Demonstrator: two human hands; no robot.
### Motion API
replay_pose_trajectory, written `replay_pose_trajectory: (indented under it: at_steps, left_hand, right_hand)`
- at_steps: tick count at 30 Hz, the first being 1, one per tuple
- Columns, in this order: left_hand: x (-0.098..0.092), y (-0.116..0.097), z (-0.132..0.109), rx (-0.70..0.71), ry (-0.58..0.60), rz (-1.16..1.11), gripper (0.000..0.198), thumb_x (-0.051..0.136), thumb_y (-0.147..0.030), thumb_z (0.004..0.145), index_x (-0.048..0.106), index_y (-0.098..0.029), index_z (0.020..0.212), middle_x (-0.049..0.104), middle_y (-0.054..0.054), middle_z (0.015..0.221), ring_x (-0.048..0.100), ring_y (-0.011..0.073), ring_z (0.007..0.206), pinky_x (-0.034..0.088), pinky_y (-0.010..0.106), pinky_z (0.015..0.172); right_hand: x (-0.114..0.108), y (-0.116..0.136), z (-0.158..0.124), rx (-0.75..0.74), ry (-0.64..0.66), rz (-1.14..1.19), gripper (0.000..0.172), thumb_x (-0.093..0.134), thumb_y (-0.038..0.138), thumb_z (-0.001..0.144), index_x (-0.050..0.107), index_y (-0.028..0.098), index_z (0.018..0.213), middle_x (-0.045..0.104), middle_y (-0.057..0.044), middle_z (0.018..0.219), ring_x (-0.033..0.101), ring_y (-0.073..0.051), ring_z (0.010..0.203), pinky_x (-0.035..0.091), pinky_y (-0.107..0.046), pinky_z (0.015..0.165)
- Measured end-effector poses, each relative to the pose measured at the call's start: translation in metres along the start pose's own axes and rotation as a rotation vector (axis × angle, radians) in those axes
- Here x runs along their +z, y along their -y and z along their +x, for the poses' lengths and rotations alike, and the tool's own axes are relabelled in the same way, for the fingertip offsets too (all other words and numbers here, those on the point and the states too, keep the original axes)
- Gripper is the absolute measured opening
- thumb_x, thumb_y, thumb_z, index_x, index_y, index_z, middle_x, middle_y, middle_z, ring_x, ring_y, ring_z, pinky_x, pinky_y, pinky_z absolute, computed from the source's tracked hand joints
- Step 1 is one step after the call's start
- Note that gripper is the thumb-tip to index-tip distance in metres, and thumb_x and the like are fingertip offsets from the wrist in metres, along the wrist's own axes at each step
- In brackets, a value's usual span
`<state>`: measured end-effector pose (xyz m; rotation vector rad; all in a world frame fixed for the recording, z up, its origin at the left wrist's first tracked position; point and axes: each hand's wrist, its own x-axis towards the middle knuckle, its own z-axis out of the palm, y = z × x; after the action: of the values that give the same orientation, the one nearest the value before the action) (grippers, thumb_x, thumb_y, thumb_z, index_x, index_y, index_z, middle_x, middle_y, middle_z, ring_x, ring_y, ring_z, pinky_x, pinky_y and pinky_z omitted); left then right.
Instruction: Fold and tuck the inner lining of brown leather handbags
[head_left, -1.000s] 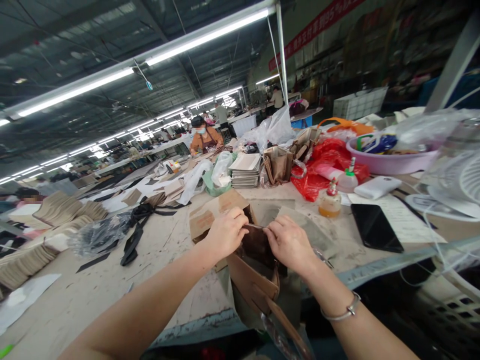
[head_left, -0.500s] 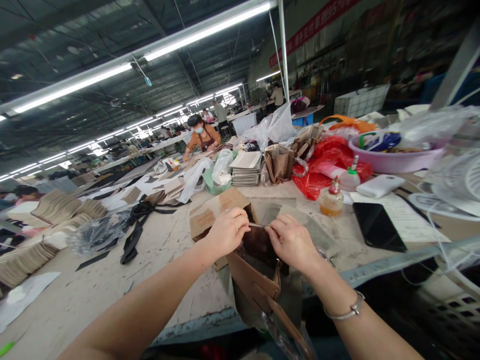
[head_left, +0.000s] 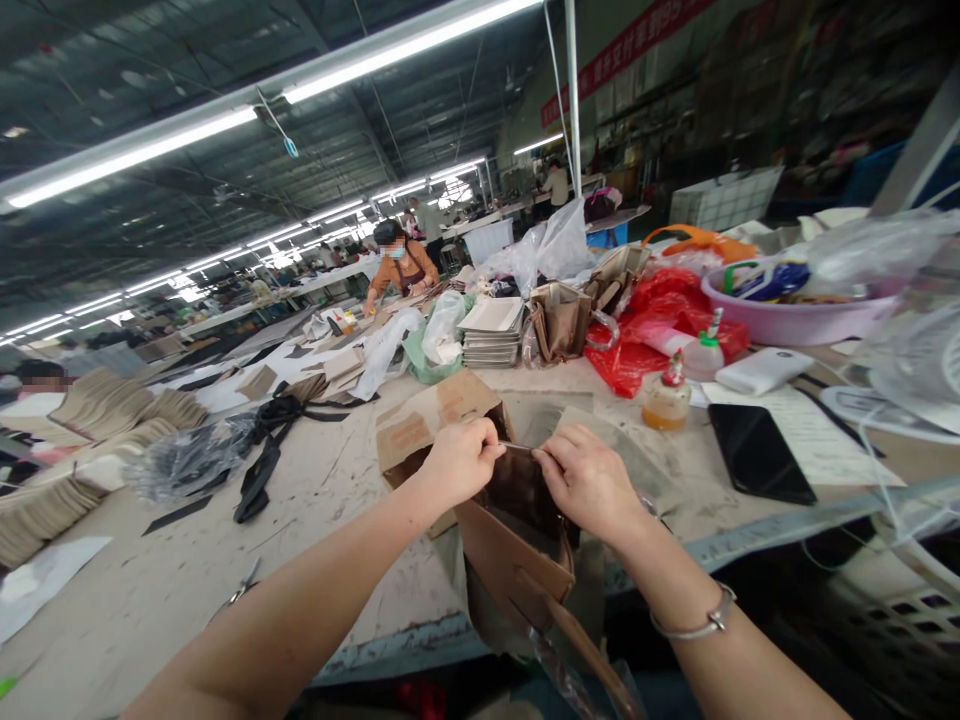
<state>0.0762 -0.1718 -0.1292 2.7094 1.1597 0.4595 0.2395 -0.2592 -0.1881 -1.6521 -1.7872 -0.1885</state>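
A brown handbag (head_left: 504,560) stands at the table's front edge, its mouth facing up and its dark inside showing. My left hand (head_left: 463,462) is closed, thumb against fingers, on the far rim of the bag. On the same rim, a little to the right, my right hand (head_left: 589,478) pinches too; a short stretch of edge runs taut between them. The bag's handle (head_left: 592,655), partly in clear wrap, hangs toward me over the table edge. Just behind my left hand lies an open cardboard box (head_left: 439,415). The fingertips hide what they press.
To the right are a black phone (head_left: 757,452), a glue bottle (head_left: 666,402), a red plastic bag (head_left: 652,325) and a purple basin (head_left: 806,310). Scissors (head_left: 241,582) lie near my left forearm. Stacked panels (head_left: 491,335) stand behind the box. A co-worker (head_left: 401,268) sits across the table.
Both hands keep their grip on the rim. The bag's near side has shifted slightly, and its mouth shows wider. The scissors by my left forearm show more. The view has moved a little.
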Motion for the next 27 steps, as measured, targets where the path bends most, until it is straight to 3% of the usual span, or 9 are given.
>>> replay_pose_trajectory:
  at_steps: [8,12,15,19,23,27]
  left_hand:
    - [0.003,0.004,-0.004,0.024,-0.005,0.067,0.011,0.055,-0.023,0.081,0.052,-0.02,0.072,0.062,0.0,0.074,0.057,0.0154,0.07,0.04,0.026,0.064]
    - [0.002,0.005,-0.005,0.014,-0.007,0.049,0.011,0.055,-0.023,0.081,0.052,-0.02,0.071,0.062,-0.001,0.074,0.057,0.0155,0.07,0.04,0.026,0.065]
    - [0.002,0.004,-0.006,0.011,-0.006,0.043,0.009,0.056,-0.021,0.079,0.052,-0.02,0.071,0.062,-0.001,0.073,0.057,0.0154,0.07,0.039,0.026,0.065]
    - [0.002,0.005,-0.006,0.009,-0.009,0.035,0.009,0.057,-0.019,0.077,0.053,-0.019,0.07,0.062,-0.001,0.073,0.057,0.0154,0.069,0.039,0.026,0.064]
    - [0.004,0.006,-0.005,0.01,0.0,0.014,0.008,0.057,-0.019,0.077,0.054,-0.019,0.071,0.062,-0.001,0.073,0.058,0.0152,0.069,0.041,0.026,0.065]
    - [0.003,0.004,-0.004,0.004,-0.002,0.022,0.007,0.057,-0.018,0.077,0.055,-0.019,0.071,0.063,0.0,0.074,0.058,0.0152,0.07,0.041,0.026,0.065]
  right_hand:
    - [-0.007,-0.003,0.003,-0.047,0.022,-0.028,0.03,0.042,0.03,0.093,0.062,0.018,0.074,0.057,-0.005,0.073,0.051,-0.017,0.077,0.037,-0.027,0.072]
    - [-0.015,0.0,0.006,-0.07,0.051,-0.03,0.037,0.045,0.044,0.091,0.064,0.019,0.072,0.06,-0.005,0.072,0.053,-0.017,0.076,0.037,-0.029,0.074]
    - [-0.015,0.004,0.008,-0.053,0.058,-0.006,0.035,0.05,0.05,0.087,0.068,0.02,0.081,0.063,-0.006,0.077,0.055,-0.018,0.081,0.038,-0.03,0.077]
    - [-0.009,0.008,0.01,0.013,0.086,0.054,0.027,0.053,0.045,0.086,0.069,0.023,0.089,0.066,-0.005,0.081,0.056,-0.018,0.083,0.039,-0.029,0.078]
    - [-0.003,0.006,0.011,0.039,0.116,0.176,0.02,0.053,0.032,0.088,0.07,0.024,0.084,0.066,-0.001,0.077,0.057,-0.014,0.076,0.04,-0.025,0.071]
    - [0.0,0.005,0.012,0.039,0.086,0.178,0.022,0.053,0.031,0.088,0.07,0.023,0.077,0.065,-0.001,0.071,0.056,-0.014,0.073,0.039,-0.025,0.068]
